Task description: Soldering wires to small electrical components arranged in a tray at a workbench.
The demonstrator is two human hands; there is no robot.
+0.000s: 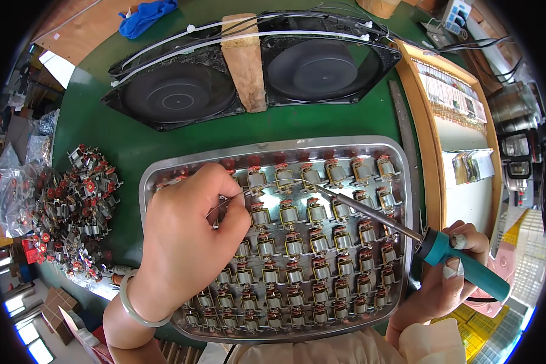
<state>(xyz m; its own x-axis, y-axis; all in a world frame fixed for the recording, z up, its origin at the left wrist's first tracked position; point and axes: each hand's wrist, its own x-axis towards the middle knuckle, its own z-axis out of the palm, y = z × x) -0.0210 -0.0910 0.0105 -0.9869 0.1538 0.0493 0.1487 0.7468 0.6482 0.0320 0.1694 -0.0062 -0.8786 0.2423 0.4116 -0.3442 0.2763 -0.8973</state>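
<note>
My left hand [191, 221] is over the left part of a shallow metal tray [158, 162], thumb and forefinger pinched on a thin solder wire [285, 180] that curves to the right. A soldering iron [434, 246] with a teal handle is held in my right hand [452, 276]. Its tip points left and lies close to the wire's end, over the back rows; whether they touch I cannot tell. Rows of small metal coil parts [294, 246] with reddish tops fill the tray. Those under my left hand are hidden.
A heap of similar parts [82, 209] lies left of the tray on the green table [127, 139]. Behind stand two black fans [312, 67] with a wooden strip between them. A wooden-framed rack [428, 115] stands at the right, and a blue cloth [145, 18] lies at the back.
</note>
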